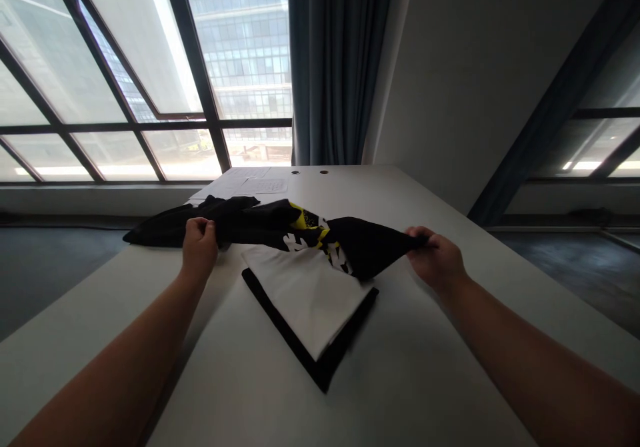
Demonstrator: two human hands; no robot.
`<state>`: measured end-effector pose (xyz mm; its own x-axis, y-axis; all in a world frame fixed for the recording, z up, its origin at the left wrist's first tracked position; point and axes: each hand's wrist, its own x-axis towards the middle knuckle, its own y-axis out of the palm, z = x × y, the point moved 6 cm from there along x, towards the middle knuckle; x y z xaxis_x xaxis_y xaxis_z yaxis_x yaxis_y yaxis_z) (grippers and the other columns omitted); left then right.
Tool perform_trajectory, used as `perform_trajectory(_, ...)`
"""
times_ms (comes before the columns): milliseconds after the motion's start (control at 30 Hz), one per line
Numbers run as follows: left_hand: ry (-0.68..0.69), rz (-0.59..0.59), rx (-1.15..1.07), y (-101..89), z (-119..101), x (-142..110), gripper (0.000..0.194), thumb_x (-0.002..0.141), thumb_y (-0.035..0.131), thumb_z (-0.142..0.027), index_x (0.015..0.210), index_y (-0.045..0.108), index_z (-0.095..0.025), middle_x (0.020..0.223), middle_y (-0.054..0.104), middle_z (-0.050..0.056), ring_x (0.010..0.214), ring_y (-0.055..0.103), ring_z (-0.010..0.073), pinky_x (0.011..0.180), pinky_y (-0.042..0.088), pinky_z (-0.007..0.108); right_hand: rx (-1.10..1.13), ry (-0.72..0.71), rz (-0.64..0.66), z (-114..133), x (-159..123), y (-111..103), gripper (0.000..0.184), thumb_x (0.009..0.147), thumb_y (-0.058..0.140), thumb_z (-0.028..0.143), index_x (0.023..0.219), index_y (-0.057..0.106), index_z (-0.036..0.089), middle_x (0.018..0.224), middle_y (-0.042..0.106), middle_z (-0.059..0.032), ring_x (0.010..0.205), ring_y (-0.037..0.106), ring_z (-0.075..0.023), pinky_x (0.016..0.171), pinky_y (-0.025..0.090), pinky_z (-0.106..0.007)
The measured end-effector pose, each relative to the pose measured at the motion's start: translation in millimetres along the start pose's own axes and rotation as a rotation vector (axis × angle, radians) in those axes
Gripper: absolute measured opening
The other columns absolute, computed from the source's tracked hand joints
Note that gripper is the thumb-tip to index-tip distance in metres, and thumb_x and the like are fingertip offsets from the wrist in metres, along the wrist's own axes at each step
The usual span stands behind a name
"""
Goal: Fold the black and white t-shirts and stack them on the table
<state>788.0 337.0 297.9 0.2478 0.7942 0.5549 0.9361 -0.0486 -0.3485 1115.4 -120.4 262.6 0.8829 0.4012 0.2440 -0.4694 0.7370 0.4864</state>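
Observation:
A black garment (377, 244) with a yellow and white print is stretched between my two hands over the white table. My left hand (199, 247) is closed in a pinch on its left part. My right hand (436, 257) grips a gathered corner of it, and the cloth narrows toward my fingers. In front of the print, a white cloth panel (313, 294) with black edges comes to a point toward me. Whether this panel belongs to the same garment, I cannot tell. More black fabric (165, 227) lies bunched to the left, reaching the table's left edge.
The white table (400, 380) runs away from me, with sheets of paper (265, 185) and two dark round holes at its far end. Behind it hang a dark blue curtain (340, 67) and large windows (240, 54). Grey floor shows on both sides.

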Motion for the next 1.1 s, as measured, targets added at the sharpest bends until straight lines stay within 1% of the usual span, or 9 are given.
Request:
perform_trajectory(167,0.458,0.353,0.209,37.8,-44.1,-46.2,0.036,0.100,0.047,-0.038,0.127,0.065,-0.022,0.131,0.070,0.012,0.128,0.061,0.0313,0.115,0.042,0.047,-0.393,0.002,0.298,-10.4,-8.6,22.5,0.025,0.078,0.059,0.039,0.059,0.067,0.023,0.068,0.061,-0.0073,0.069,0.060,-0.0247,0.089,0.057,-0.051)
perform_trajectory(300,0.330,0.650,0.399,70.6,-36.8,-76.2,0.052,0.103,0.045,-0.047,0.146,0.057,-0.020,0.141,0.066,0.017,0.132,0.060,0.0362,0.112,0.045,0.050,-0.928,-0.138,0.451,-18.4,-28.5,53.5,0.041,0.084,0.069,0.043,0.121,0.078,0.028,0.118,0.074,-0.0077,0.098,0.068,-0.0279,0.098,0.054,-0.048)
perform_trajectory(433,0.261,0.721,0.403,81.1,-20.7,-73.3,0.040,0.099,0.051,-0.047,0.129,0.066,-0.024,0.127,0.069,0.013,0.120,0.064,0.0326,0.107,0.049,0.048,-1.092,-0.205,0.619,-30.0,-45.8,74.4,0.031,0.090,0.066,0.042,0.115,0.079,0.027,0.112,0.077,-0.0063,0.103,0.070,-0.0279,0.096,0.053,-0.044)
perform_trajectory(633,0.446,0.738,0.036,56.4,-54.7,-64.5,0.018,0.094,0.054,-0.040,0.091,0.058,-0.023,0.128,0.066,0.013,0.123,0.060,0.0295,0.111,0.047,0.048,-1.024,-0.252,0.257,-11.7,-35.0,52.8,0.025,0.092,0.065,0.047,0.092,0.074,0.024,0.085,0.072,-0.0028,0.079,0.065,-0.0232,0.073,0.050,-0.035)
perform_trajectory(700,0.424,0.894,-0.182,45.1,-71.7,-70.6,0.021,0.095,0.055,-0.041,0.086,0.053,-0.023,0.136,0.066,0.014,0.129,0.059,0.0302,0.110,0.048,0.045,-0.935,-0.253,0.042,-6.0,-26.2,34.5,0.028,0.093,0.063,0.051,0.094,0.071,0.024,0.083,0.069,-0.0019,0.076,0.063,-0.0223,0.071,0.050,-0.035)
perform_trajectory(800,0.302,1.187,-0.281,38.2,-85.3,-86.9,0.029,0.099,0.049,-0.045,0.081,0.054,-0.022,0.113,0.076,0.013,0.104,0.071,0.0280,0.092,0.057,0.042,-0.847,-0.266,-0.130,-7.4,-14.4,12.4,0.026,0.090,0.063,0.046,0.103,0.066,0.024,0.091,0.069,-0.0035,0.084,0.064,-0.0232,0.080,0.053,-0.038)
perform_trajectory(867,0.305,1.174,-0.131,39.2,-86.6,-92.5,0.030,0.099,0.051,-0.048,0.088,0.061,-0.022,0.098,0.077,0.009,0.086,0.071,0.0254,0.084,0.059,0.041,-0.841,-0.298,-0.172,-9.5,-9.9,5.0,0.039,0.085,0.064,0.038,0.121,0.063,0.024,0.113,0.069,-0.0085,0.097,0.066,-0.0257,0.089,0.054,-0.043)
perform_trajectory(967,0.537,0.945,0.109,46.3,-93.1,-99.7,0.039,0.088,0.072,-0.048,0.118,0.066,-0.025,0.126,0.072,0.010,0.113,0.068,0.0305,0.103,0.054,0.049,-0.913,-0.371,-0.100,-10.2,-11.7,11.1,0.065,0.083,0.061,0.031,0.148,0.051,0.028,0.143,0.058,-0.0135,0.118,0.063,-0.0297,0.098,0.054,-0.049)
perform_trajectory(1100,0.705,0.937,0.305,63.0,-97.6,-122.1,0.023,0.093,0.068,-0.039,0.113,0.069,-0.027,0.146,0.061,0.008,0.136,0.055,0.0345,0.114,0.044,0.056,-1.140,-0.405,0.438,-28.5,-27.7,47.2,0.064,0.077,0.057,0.018,0.140,0.064,0.031,0.138,0.066,-0.0086,0.132,0.058,-0.0320,0.116,0.043,-0.054)
